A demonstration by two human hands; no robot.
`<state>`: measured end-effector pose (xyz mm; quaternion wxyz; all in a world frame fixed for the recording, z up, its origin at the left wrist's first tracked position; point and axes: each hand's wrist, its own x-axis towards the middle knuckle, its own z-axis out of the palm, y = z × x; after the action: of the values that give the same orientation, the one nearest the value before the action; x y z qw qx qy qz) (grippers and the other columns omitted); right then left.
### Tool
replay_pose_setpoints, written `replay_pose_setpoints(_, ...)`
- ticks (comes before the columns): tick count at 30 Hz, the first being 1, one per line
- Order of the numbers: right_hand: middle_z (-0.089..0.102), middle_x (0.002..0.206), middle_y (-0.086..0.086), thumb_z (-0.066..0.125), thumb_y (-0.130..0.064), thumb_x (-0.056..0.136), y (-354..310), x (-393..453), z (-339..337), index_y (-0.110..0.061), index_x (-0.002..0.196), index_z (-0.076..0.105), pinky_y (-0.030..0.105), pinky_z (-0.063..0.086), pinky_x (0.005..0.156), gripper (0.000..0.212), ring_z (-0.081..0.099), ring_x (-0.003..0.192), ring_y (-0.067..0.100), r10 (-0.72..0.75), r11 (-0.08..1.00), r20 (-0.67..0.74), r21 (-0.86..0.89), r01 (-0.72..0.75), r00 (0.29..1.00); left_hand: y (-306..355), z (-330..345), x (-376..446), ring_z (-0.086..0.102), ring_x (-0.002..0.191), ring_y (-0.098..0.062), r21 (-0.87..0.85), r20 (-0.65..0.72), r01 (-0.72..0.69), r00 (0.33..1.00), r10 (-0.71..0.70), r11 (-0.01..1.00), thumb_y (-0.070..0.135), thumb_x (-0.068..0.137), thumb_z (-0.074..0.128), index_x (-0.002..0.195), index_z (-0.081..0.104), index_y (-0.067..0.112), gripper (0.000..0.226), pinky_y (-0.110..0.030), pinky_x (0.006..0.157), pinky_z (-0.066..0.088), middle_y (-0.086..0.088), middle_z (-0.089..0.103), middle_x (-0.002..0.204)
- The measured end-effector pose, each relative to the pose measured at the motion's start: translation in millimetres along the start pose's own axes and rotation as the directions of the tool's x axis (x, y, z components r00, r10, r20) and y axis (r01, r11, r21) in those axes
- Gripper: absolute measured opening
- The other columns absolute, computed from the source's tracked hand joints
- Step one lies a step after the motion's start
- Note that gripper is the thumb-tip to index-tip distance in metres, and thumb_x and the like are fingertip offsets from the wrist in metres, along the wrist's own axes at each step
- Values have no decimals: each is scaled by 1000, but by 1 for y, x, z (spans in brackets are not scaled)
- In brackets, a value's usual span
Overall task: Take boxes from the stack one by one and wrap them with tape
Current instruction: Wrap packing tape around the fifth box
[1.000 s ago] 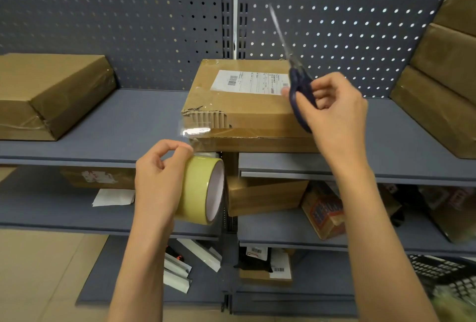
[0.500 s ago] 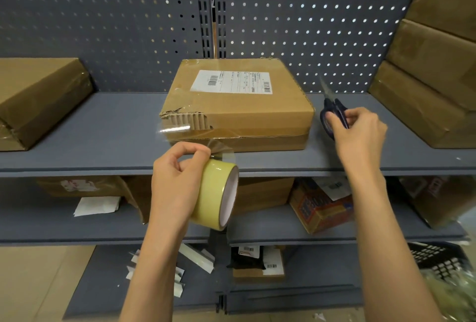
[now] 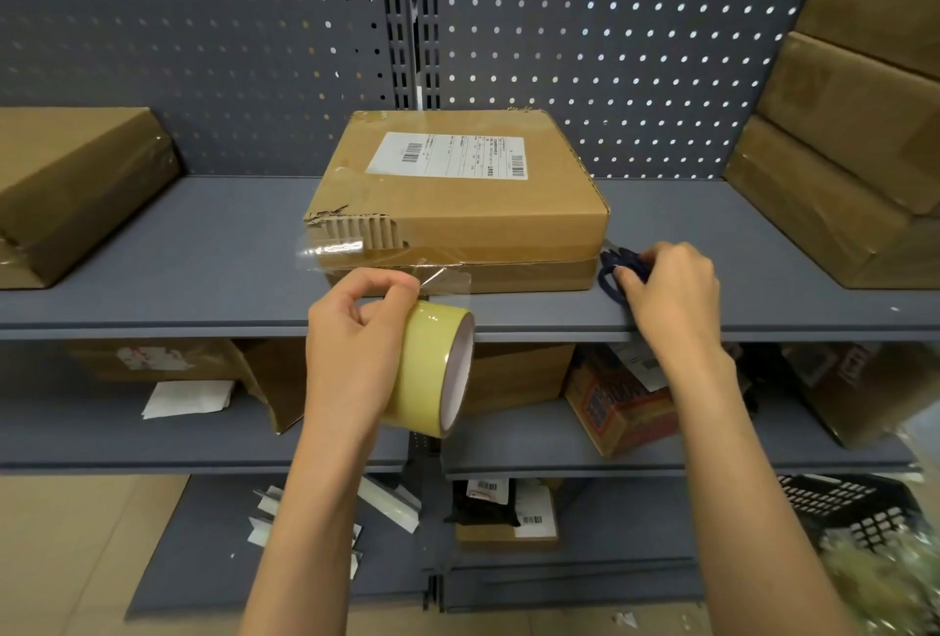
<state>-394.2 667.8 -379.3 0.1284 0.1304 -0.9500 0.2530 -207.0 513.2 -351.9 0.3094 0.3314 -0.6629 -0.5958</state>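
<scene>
A flat cardboard box (image 3: pixel 458 208) with a white shipping label lies on the grey shelf (image 3: pixel 203 269), its front left corner torn and partly taped. My left hand (image 3: pixel 356 345) grips a yellowish roll of clear tape (image 3: pixel 432 371) just in front of the box and pinches its loose end. My right hand (image 3: pixel 671 294) holds dark blue scissors (image 3: pixel 618 269) down on the shelf by the box's front right corner. A stack of brown boxes (image 3: pixel 854 126) leans at the right.
Another tape-wrapped box (image 3: pixel 76 187) sits at the far left of the shelf. Lower shelves hold boxes, an orange carton (image 3: pixel 615 406) and loose papers. A black plastic basket (image 3: pixel 844 508) stands at the bottom right. A pegboard wall closes the back.
My right hand has brought the scissors down from in front of the box to the shelf beside its right corner. My left hand has kept the tape roll near the box's front.
</scene>
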Motion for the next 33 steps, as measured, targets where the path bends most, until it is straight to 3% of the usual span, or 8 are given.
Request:
replay_pose_setpoints(5,60,113,14,58,-18,93,-5,-3,-9,-5,116,63,35,43,86,26,55,108,29,-67,982,-165,164,94,984,1,2,-3,51,51,5,3,-9,-10,1000,10,1000,23,91,61,78,66,25,14,-28,66,40,3,55,63)
replay_pose_setpoints(10,60,84,-1,59,-11,88,-37,-21,-24,-13,90,65,28,45,74,7,56,81,18,-134,792,-392,510,336,910,1,4,-4,53,54,7,1,-11,-16,1000,16,1000,23,91,61,77,65,26,15,-29,69,40,17,57,53)
replay_pose_setpoints(13,63,79,-4,63,-9,87,-63,-38,-31,-15,88,68,17,42,66,7,53,71,5,-266,592,-242,723,356,933,-1,5,-4,53,54,6,-5,-10,-19,1000,19,1000,23,91,61,78,66,26,14,-30,72,42,14,57,55)
replay_pose_setpoints(17,66,90,-8,67,-15,87,-84,-50,-25,-26,96,72,28,49,73,14,60,82,11,-577,492,-4,796,352,817,-1,5,-5,53,55,5,-15,-4,-42,999,42,999,21,90,62,77,67,24,14,-28,67,43,14,60,57)
replay_pose_setpoints(21,64,103,-7,65,-21,90,-90,-50,-11,-33,108,68,22,44,82,22,56,100,11,-650,495,85,802,335,756,2,1,-6,55,59,-1,-17,1,-62,998,62,998,19,90,62,75,67,24,16,-27,67,44,10,61,61)
replay_pose_setpoints(24,61,107,-8,63,-24,91,-91,-48,-6,-35,110,67,24,41,87,23,53,109,13,-669,526,145,785,327,729,2,-2,-6,55,62,-5,-4,16,-86,996,86,996,20,90,62,77,67,23,14,-29,68,45,-4,63,70)
replay_pose_setpoints(29,62,106,-6,62,-27,91,-95,-46,-3,-32,106,70,27,42,88,18,53,107,11,-681,561,196,758,332,706,3,-4,-5,53,62,-12,-1,44,-117,992,117,993,20,90,62,79,66,21,12,-27,63,44,-22,63,78)
replay_pose_setpoints(33,64,99,-7,65,-26,89,-98,-46,0,-36,90,69,30,45,84,12,57,95,9,-682,531,172,784,320,710,3,-6,-1,54,65,-19,-9,51,-115,992,115,993,21,90,63,81,67,19,10,-29,62,44,-31,61,85)
